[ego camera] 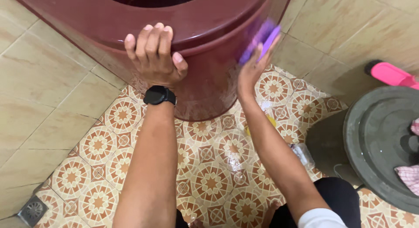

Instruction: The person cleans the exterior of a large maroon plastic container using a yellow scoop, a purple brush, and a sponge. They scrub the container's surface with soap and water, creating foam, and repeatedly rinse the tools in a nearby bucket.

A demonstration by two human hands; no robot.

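My left hand (153, 53) grips the maroon tub (205, 31) rim, right hand (253, 64) presses a purple sponge (262, 38) on its side; grey basin (379, 140) at floor's right edge.

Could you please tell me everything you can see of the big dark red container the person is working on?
The dark red container looks like glossy plastic: a large round tub with a broad rounded rim and dark inside, its top cut off by the frame. It stands upright on the patterned tile floor in a corner of beige wall tiles. Its lower wall looks wet or soapy. The left hand grips the rim; the right hand presses a blurred purple scrubber against its side.
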